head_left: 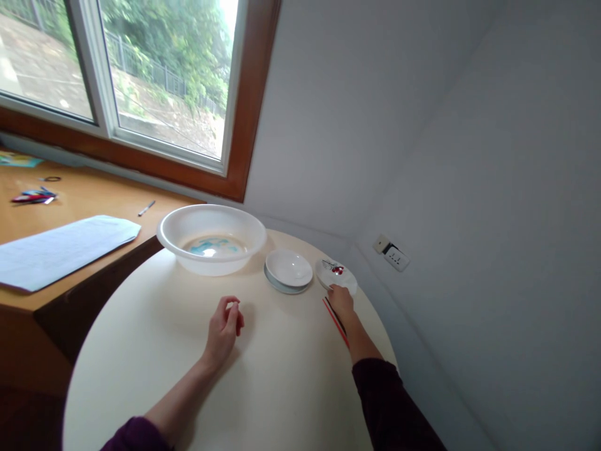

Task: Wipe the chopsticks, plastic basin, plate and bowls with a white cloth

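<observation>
At the right side of the round table, my right hand (pixel 341 301) is closed on the near rim of a white plate (pixel 342 279) with a red and black flower pattern. Part of that rim is hidden behind the fingers. A red chopstick (pixel 335 322) and a dark chopstick (pixel 334 311) lie under and beside my right wrist. My left hand (pixel 225 326) hovers over or rests on the table's middle, its fingers loosely curled with nothing visible in them. Between the hands and farther back, a white dish (pixel 288 267) sits on a pale plate (pixel 286 288).
A large translucent basin (pixel 211 263) with a blue print inside stands at the back left of the white table (pixel 277 376). Left of it, a wooden desk (pixel 89 188) carries paper sheets (pixel 70 247), a pen (pixel 146 208) and a small pile of pens (pixel 35 195). Walls close in behind and right.
</observation>
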A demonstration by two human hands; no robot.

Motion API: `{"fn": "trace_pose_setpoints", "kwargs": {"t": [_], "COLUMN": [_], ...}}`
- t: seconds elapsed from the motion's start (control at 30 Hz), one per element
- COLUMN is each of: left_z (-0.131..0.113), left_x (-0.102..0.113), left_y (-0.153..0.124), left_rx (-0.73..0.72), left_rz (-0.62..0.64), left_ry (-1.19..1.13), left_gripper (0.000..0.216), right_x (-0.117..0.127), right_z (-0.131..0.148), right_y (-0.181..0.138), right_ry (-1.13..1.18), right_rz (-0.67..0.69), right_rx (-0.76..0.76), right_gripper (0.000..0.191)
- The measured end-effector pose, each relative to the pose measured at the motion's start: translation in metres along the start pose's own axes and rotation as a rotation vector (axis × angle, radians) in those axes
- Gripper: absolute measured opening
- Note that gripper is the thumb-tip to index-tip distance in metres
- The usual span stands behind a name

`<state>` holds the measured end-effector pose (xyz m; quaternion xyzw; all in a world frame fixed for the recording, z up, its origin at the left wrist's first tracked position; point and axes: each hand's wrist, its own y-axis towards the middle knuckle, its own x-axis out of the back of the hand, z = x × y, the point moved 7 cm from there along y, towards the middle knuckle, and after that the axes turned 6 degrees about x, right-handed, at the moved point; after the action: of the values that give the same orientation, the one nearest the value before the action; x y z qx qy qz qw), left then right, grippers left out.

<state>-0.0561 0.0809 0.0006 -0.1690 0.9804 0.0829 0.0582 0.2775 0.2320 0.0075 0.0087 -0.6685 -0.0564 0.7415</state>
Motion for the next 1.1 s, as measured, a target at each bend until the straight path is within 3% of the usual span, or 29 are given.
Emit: {"fn": "trace_pose_setpoints", "kwargs": {"t": [0.23,0.43,0.57,0.63,0.73,0.83,0.9,0.97,1.1], "left_z": [0.005,0.005,0.008,0.012,0.018,0.018,0.013,0.011,0.019], "left_x": [-0.001,-0.003,-0.005,-0.008,-0.014,-0.025,-0.03,-0.03,-0.012], "left_y": [0.001,0.002,0.004,0.005,0.004,-0.001,-0.004,-0.005,0.002], "left_rx": [0.017,0.051,0.135,0.211,0.386,0.566,0.609,0.564,0.374], "left_rz": [0.001,0.012,0.035,0.062,0.131,0.247,0.342,0.393,0.282], "left_ry": [-0.003,-0.061,-0.209,-0.322,-0.554,-0.769,-0.843,-0.834,-0.596], "left_gripper": [0.025,0.026,0.029,0.03,0.029,0.035,0.043,0.049,0.059], "right_x": [0.009,0.049,0.077,0.092,0.119,0.129,0.121,0.103,0.06], "right_z": [-0.006,-0.016,-0.006,0.009,0.047,0.1,0.133,0.161,0.195], "right_y": [0.0,-0.007,-0.029,-0.049,-0.094,-0.144,-0.17,-0.191,-0.215], "right_ry": [0.033,0.146,0.232,0.308,0.477,0.485,0.455,0.422,0.4], "right_rz": [-0.132,-0.349,-0.495,-0.593,-0.82,-0.822,-0.723,-0.628,-0.549], "right_rx": [0.047,-0.006,0.031,0.128,0.448,0.831,0.998,1.105,1.178], "right_gripper": [0.029,0.036,0.04,0.039,0.032,0.021,0.027,0.033,0.03]}}
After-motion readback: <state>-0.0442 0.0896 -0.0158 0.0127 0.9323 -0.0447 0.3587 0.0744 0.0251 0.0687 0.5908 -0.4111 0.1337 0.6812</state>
